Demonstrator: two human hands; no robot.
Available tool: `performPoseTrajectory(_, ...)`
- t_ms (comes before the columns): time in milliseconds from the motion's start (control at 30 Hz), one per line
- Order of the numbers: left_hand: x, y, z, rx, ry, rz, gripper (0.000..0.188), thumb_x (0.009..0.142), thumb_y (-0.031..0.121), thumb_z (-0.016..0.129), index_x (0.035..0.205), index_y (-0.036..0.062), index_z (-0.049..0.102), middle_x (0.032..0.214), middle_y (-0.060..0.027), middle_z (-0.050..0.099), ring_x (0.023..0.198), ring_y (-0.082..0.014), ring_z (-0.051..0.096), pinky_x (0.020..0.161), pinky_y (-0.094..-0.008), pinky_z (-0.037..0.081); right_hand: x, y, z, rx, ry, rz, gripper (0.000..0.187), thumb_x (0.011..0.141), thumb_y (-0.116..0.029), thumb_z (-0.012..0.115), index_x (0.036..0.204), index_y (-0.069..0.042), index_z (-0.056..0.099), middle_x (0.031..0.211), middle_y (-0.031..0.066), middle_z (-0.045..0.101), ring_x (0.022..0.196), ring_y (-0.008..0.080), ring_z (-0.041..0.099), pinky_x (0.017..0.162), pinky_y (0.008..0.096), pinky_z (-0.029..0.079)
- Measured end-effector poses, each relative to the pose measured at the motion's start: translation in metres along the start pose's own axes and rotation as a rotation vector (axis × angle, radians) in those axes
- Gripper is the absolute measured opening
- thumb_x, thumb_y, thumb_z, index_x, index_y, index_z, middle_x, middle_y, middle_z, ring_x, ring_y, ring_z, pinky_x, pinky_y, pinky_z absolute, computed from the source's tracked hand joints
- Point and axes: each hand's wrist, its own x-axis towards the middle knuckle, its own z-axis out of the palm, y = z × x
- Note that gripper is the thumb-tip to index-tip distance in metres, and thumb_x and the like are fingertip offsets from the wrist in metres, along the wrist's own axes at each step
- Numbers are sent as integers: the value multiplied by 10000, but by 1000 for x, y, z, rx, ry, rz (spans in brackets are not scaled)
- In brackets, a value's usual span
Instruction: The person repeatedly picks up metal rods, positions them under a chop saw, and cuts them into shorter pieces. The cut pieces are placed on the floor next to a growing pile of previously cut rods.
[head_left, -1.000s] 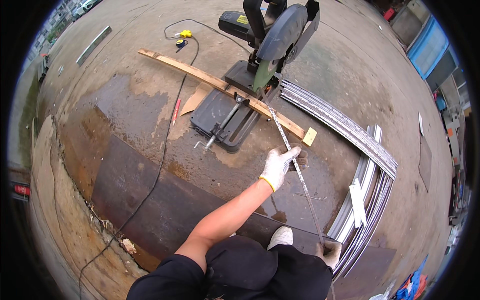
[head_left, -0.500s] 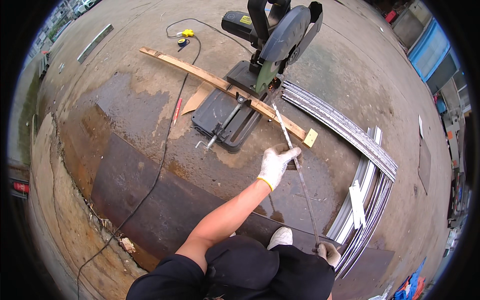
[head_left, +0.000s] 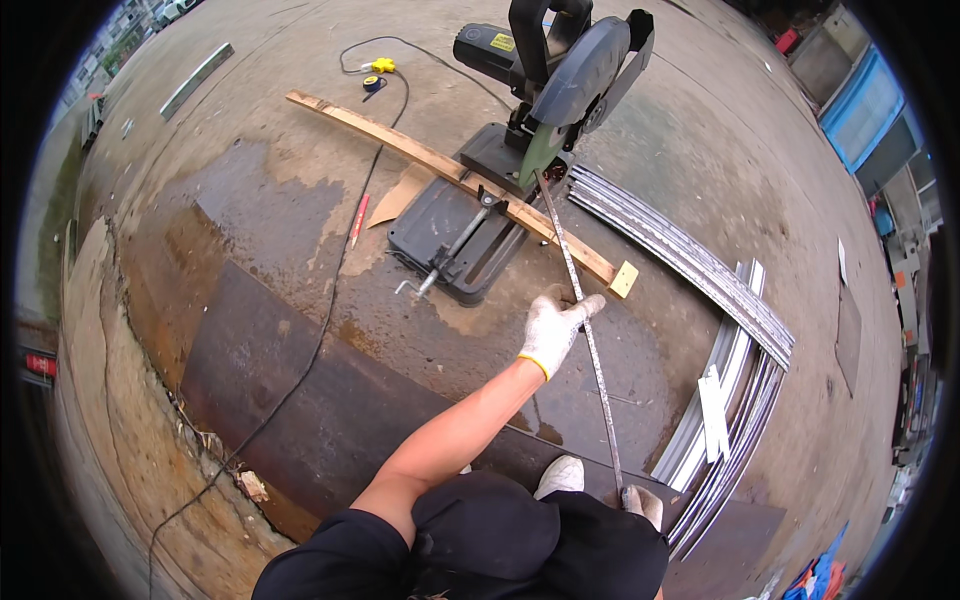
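A long thin metal bar runs from near my body up to the green cutting wheel of a chop saw. Its far tip is at the wheel's lower edge; whether it touches, I cannot tell. My left hand, in a white glove with a yellow cuff, grips the bar around its middle. Down by my knee, my gloved right hand is closed on the bar's near end, its fingers partly hidden. Small reddish glints show beside the wheel.
A wooden strip lies across the saw's black base. Bundled metal profiles lie to the right. A black cable crosses a dark metal sheet at left. A red marker and tape measure lie beyond.
My right hand and the bar's near end have swung slightly left, so the bar stands steeper. My left hand keeps its hold, and the view has shifted a little.
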Motion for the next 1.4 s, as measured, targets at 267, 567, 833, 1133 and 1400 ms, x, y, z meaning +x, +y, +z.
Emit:
performPoseTrajectory(267, -5, 1, 3, -394, -117, -117, 151, 898, 160, 769, 939, 33, 699, 814, -48, 701, 690, -133, 659, 643, -286, 539, 2, 5, 5, -58, 142, -89, 147, 904, -31, 669, 1014, 66, 674, 784, 89, 686, 656, 115, 623, 633, 278, 511)
performPoseTrajectory(567, -1, 1, 2, -583, -198, -213, 276, 987, 175, 650, 1165, -23, 578, 975, -182, 700, 777, -274, 707, 728, -422, 623, 9, 2, 0, -184, 51, -48, 187, 879, -38, 700, 1034, 58, 657, 841, 93, 686, 661, 98, 624, 592, 276, 504)
performPoseTrajectory(833, 5, -2, -7, -727, -303, -262, 189, 986, 192, 662, 1131, 85, 606, 1007, -116, 676, 883, -253, 690, 813, -478, 604, 3, -22, 8, -76, -31, -9, 214, 945, -62, 633, 1122, 57, 645, 846, 97, 690, 666, 97, 613, 613, 271, 511)
performPoseTrajectory(1133, 6, 9, -3, -571, -278, -309, 234, 955, 179, 708, 1139, 58, 629, 886, -39, 633, 778, -172, 635, 820, -432, 603, 12, -7, 4, -251, 131, -138, 198, 873, 4, 688, 1061, 49, 646, 810, 66, 655, 703, 107, 598, 668, 273, 504)
performPoseTrajectory(1400, 6, 11, -3, -641, -240, -210, 218, 964, 71, 654, 1167, 14, 602, 940, -103, 669, 851, -234, 681, 866, -470, 606, -1, -48, 15, -38, 17, -78, 180, 917, -9, 610, 1084, 46, 652, 830, 60, 666, 736, 108, 592, 683, 271, 499)
